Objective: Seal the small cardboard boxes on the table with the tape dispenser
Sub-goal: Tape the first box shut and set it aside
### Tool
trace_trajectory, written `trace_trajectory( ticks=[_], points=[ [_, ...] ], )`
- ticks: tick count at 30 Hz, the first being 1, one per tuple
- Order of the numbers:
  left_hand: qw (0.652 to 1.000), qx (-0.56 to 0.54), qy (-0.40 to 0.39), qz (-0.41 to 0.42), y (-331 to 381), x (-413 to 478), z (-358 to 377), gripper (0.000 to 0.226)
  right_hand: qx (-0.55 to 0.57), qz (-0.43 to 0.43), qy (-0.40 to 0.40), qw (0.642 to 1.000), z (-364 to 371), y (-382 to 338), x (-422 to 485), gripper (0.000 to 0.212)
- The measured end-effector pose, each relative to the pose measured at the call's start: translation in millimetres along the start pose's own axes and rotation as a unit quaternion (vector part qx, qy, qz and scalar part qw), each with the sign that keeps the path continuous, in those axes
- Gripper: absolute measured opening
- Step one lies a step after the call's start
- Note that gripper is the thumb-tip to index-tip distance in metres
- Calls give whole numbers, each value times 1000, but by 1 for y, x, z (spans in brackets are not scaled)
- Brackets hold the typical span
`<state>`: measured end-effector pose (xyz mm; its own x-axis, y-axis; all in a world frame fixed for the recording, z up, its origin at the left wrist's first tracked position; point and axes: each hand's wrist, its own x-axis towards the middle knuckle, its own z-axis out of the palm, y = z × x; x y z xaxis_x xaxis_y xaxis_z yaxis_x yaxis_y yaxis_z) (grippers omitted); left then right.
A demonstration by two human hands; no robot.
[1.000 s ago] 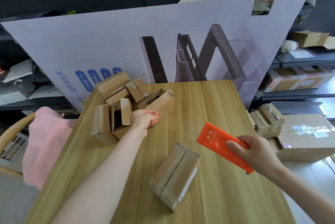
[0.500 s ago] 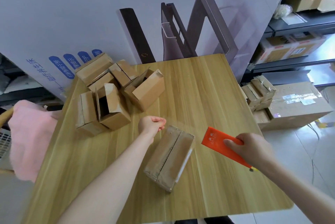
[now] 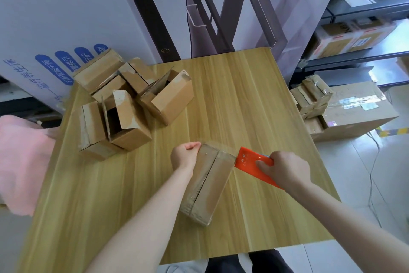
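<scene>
A small closed cardboard box (image 3: pixel 207 186) lies on the wooden table (image 3: pixel 243 95) in front of me, its centre seam facing up. My left hand (image 3: pixel 184 155) is closed at the box's far left corner, pinching what looks like the end of a clear tape strip (image 3: pixel 218 147). The strip runs faintly across the box's far end. My right hand (image 3: pixel 285 168) grips the orange tape dispenser (image 3: pixel 250 161), whose front edge touches the box's far right corner. Several more small boxes (image 3: pixel 124 104), some with open flaps, are piled at the table's far left.
A large printed white board (image 3: pixel 88 7) stands behind the table. On the floor to the right, small taped boxes (image 3: pixel 312 98) rest against a big carton (image 3: pixel 358 113), with shelving beyond. A pink cloth (image 3: pixel 20 162) hangs at the left. My legs show below the near table edge.
My left hand has come back from the box pile to the near box's far corner. The dispenser has moved left up against the box. The view has tilted further down.
</scene>
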<state>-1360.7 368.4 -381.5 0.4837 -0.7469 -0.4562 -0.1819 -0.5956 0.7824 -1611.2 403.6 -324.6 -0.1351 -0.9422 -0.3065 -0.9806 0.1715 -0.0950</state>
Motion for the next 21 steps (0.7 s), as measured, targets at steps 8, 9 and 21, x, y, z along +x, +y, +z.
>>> trace_trajectory(
  ticks=[8,9,21],
  points=[
    [996,16,72,-48,-12,-15,15,48,-39,-24,43,998,-9,-12,19,44],
    [995,-5,99,-27,-11,-19,14,47,-43,-29,43,998,-10,-14,21,44],
    [998,34,14,51,-23,-38,25,53,-89,-87,37,992,-24,-41,38,34]
  ],
)
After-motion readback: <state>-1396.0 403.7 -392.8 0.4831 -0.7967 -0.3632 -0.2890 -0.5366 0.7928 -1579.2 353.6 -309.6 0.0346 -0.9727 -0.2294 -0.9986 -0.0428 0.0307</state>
